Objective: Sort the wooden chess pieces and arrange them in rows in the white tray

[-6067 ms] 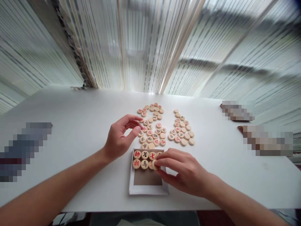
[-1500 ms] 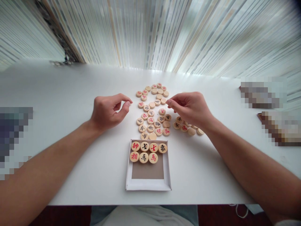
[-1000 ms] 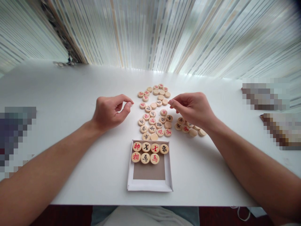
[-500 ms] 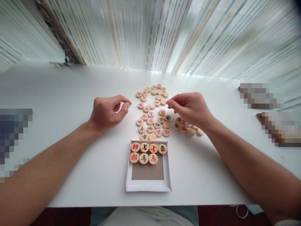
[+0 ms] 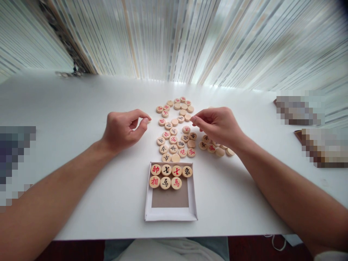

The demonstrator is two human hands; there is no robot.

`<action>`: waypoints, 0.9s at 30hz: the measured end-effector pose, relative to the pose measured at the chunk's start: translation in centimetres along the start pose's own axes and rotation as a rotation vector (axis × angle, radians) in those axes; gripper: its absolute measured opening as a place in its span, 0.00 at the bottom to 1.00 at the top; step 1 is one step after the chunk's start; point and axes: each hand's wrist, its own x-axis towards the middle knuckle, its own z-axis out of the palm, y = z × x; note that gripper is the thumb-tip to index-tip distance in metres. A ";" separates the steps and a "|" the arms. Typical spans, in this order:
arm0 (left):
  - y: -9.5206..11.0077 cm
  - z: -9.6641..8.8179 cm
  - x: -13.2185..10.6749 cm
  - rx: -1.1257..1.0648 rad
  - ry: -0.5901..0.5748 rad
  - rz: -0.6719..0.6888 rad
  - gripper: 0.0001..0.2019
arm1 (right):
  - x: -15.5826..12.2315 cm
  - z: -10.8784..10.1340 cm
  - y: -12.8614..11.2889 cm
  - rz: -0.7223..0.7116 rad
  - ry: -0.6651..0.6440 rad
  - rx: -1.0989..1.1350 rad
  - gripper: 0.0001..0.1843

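My left hand (image 5: 123, 128) hovers left of the loose xiangqi pieces, its thumb and index finger pinched together with no piece visible between them. Right of the group, my right hand (image 5: 217, 123) is also closed in a pinch, and no piece shows in it. Its fingertips are beside a blank-side-up piece (image 5: 187, 117); whether they touch is unclear. Round wooden xiangqi pieces (image 5: 173, 139) lie spread between my hands, some with red or black characters, some face down. Closer to me, an open white box (image 5: 171, 214) holds several pieces in two rows at its far side.
Several more pieces (image 5: 211, 148) lie partly hidden under my right wrist. Blurred-out objects are on the right (image 5: 323, 148) and on the left (image 5: 16, 152) of the white table (image 5: 81, 98). A striped curtain (image 5: 163, 40) hangs along the far edge.
The whole view has shifted very slightly. My hands, the loose pieces and the box otherwise look the same.
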 end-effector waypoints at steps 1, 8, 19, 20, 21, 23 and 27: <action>0.0 0.0 0.0 -0.003 0.004 0.005 0.08 | 0.0 0.0 0.0 0.003 0.000 0.001 0.15; 0.0 -0.1 0.2 -0.003 -0.025 -0.037 0.08 | 0.0 0.0 0.0 0.000 -0.003 0.001 0.16; -0.2 0.2 0.4 0.004 -0.016 -0.073 0.08 | 0.1 0.1 -0.1 0.005 -0.021 -0.006 0.17; -0.1 0.2 0.5 0.013 -0.013 -0.077 0.09 | 0.2 0.1 -0.1 0.013 -0.020 -0.004 0.17; -0.1 0.3 0.6 0.021 -0.010 -0.080 0.09 | 0.2 0.1 -0.1 0.023 -0.020 0.000 0.17; 0.0 0.5 0.7 0.021 0.007 -0.083 0.10 | 0.2 0.0 -0.2 0.039 -0.020 0.013 0.18; -0.1 0.9 1.0 0.006 0.035 -0.079 0.11 | 0.4 -0.1 -0.2 0.051 -0.022 0.034 0.18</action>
